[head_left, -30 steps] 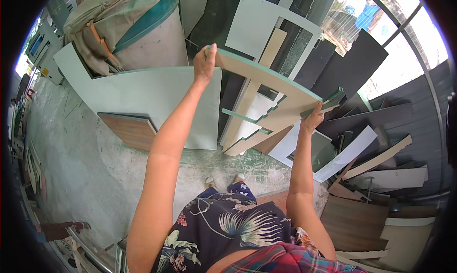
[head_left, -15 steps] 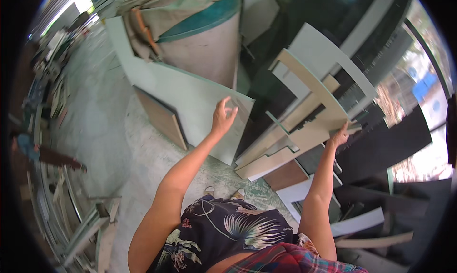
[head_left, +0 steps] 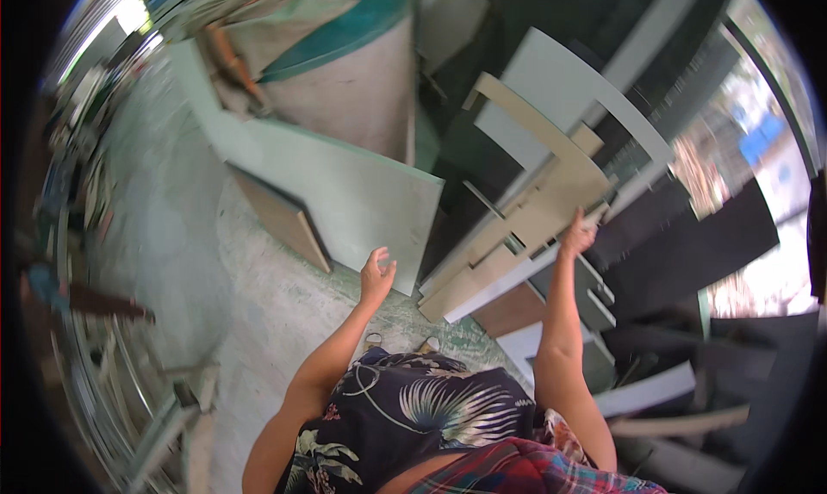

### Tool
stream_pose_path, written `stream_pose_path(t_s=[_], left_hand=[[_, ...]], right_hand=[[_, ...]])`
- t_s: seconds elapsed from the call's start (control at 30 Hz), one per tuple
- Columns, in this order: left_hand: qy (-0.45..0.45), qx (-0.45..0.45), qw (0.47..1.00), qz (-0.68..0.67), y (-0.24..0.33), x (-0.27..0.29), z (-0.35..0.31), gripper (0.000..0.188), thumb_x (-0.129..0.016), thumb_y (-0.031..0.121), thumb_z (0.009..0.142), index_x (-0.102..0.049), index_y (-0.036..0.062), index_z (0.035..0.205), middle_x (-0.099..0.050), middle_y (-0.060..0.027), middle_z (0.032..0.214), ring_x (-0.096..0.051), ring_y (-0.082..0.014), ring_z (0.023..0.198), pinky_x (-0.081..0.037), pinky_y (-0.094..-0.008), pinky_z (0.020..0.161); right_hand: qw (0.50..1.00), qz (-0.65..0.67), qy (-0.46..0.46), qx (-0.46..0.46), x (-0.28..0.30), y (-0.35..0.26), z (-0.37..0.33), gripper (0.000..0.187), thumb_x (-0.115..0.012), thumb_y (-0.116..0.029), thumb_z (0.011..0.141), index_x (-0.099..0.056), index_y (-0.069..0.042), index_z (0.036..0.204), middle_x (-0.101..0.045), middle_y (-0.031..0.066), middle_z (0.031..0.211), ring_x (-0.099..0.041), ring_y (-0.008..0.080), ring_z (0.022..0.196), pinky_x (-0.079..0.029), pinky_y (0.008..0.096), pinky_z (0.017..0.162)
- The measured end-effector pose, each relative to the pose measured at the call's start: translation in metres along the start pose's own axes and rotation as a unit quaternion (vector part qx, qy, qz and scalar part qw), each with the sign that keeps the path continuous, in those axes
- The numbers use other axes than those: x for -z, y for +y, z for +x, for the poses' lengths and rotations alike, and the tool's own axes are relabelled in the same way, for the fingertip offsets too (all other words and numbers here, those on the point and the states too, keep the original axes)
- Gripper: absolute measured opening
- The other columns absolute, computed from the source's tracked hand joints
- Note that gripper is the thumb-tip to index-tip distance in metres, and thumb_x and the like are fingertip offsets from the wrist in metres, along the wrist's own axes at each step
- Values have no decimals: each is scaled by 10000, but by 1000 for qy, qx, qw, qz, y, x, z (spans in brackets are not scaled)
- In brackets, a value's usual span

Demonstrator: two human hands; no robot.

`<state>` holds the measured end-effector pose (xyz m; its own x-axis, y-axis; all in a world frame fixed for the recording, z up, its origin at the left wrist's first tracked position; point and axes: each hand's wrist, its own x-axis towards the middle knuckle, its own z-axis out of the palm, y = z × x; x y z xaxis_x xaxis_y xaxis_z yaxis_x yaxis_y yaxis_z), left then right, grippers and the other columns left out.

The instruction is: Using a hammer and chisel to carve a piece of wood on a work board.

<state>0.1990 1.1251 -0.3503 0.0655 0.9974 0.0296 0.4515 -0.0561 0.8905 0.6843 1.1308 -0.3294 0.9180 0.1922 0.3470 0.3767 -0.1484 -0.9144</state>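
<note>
My right hand (head_left: 579,235) is closed on the edge of a tan cut-out board (head_left: 551,197), which leans in a stack with other offcuts. The board has notches along its side and a long curved arm at its upper end. Its lower end is near the floor. In front of a large pale panel (head_left: 379,203), my left hand (head_left: 379,276) hangs in the air, fingers apart and slightly curled, holding nothing.
A white L-shaped board (head_left: 527,68) and dark panels (head_left: 732,240) lean behind the stack at right. A brown board (head_left: 289,218) rests against the pale panel. A cloth-draped bin (head_left: 345,106) stands beyond. Metal lengths (head_left: 159,447) lie at lower left; a person (head_left: 65,292) appears far left.
My left hand has come down and nearer, away from the pale panel's top edge. My right hand has moved left and slightly up, and the tan board has shifted with it, narrowing gaps in the stack.
</note>
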Motion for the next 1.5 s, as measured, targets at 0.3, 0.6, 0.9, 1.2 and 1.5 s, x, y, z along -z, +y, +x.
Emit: stream_pose_path(t_s=[0.3, 0.6, 0.9, 1.2, 1.5], left_hand=[[-301, -23, 953, -38, 10, -23, -21, 462, -668, 273, 901, -568, -21, 1243, -707, -145, 991, -680, -220, 848, -521, -343, 808], [-655, 85, 750, -34, -9, 4, -92, 470, -642, 325, 938, -600, -27, 1248, -654, -86, 1124, -587, -144, 1027, -467, -307, 883], [-753, 72, 653, -11, -20, 32, -217, 371, -618, 237, 958, -591, 7, 1247, -645, -73, 1111, -603, -143, 986, -487, -283, 817], [-846, -50, 531, 17, -15, 42, -409, 235, -589, 224, 964, -576, 22, 1085, -657, -87, 855, -625, -152, 648, -513, -300, 590], [-815, -276, 494, 125, -73, 66, -605, 254, -731, 223, 784, -650, -5, 861, -622, -78, 646, -572, -149, 493, -467, -304, 482]], right_hand=[[967, -49, -198, -152, 71, -58, -254, 473, -781, -315, 784, -609, 12, 1080, -690, 179, 809, -695, 286, 721, -544, 404, 657], [972, -57, -197, -118, 169, -119, -467, 698, -654, -212, 776, -390, 12, 1383, -596, 288, 1180, -598, 424, 1090, -481, 459, 920], [946, -25, -150, -288, 311, -140, -584, 854, -704, -266, 762, -298, -35, 1477, -633, 234, 1197, -635, 360, 1074, -484, 412, 938], [903, -107, 2, -416, 483, -103, -790, 670, -697, -354, 768, -535, 4, 1311, -717, 193, 966, -692, 308, 867, -534, 382, 811], [758, -55, 289, -582, 671, -72, -1064, 518, -726, -270, 805, -603, 1, 1229, -696, 164, 778, -685, 212, 627, -539, 346, 552]])
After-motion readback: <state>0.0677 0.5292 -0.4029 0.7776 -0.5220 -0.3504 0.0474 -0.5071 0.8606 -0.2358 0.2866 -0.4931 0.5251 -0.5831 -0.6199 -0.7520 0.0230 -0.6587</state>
